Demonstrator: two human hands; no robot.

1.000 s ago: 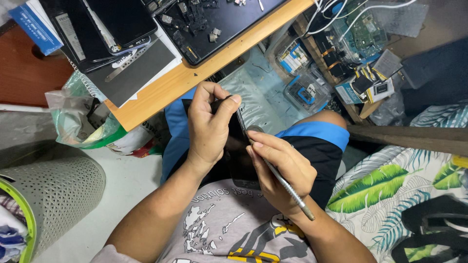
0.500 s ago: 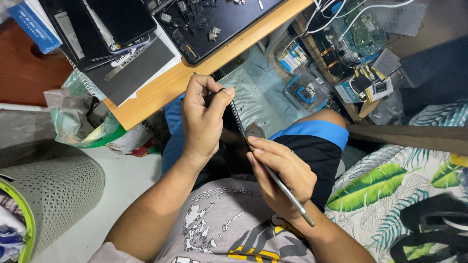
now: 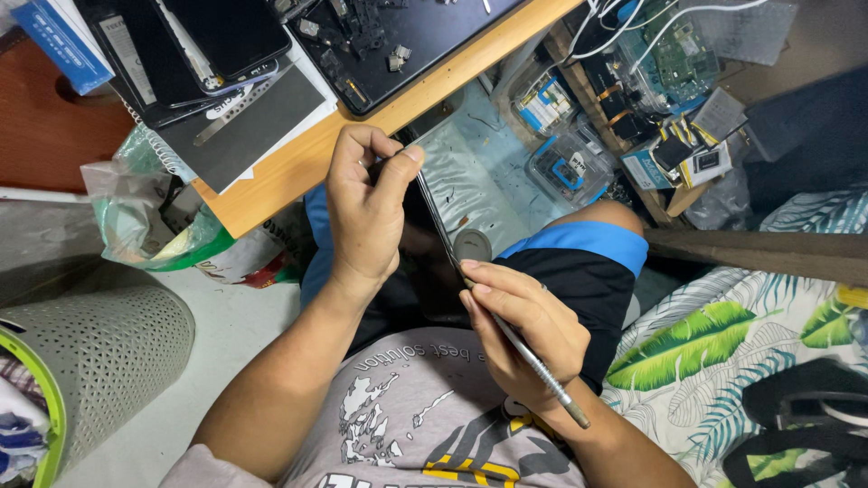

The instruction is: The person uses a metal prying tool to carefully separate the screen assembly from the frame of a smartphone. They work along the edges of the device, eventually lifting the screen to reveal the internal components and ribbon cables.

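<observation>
Big wooden counter [image 3: 298, 172] across the top, loaded with a dark tray [image 3: 425, 36] of small parts and a stack of dark phones [image 3: 208, 36]. Down left, a grey perforated basket [image 3: 99, 352]; down right, a leaf-print bedsheet [image 3: 723, 352]. Between them sits the person, knee in blue-and-black shorts [image 3: 588, 262]. Now the phone [image 3: 425, 226], thin and dark, seen nearly edge-on, just below the counter's edge over the lap. The left hand [image 3: 366, 217] is clamped around its upper end, fingers curled over the top. The right hand [image 3: 524, 330] is closed pen-style around a slim metal tool [image 3: 533, 361], tip pressed to the phone's edge.
</observation>
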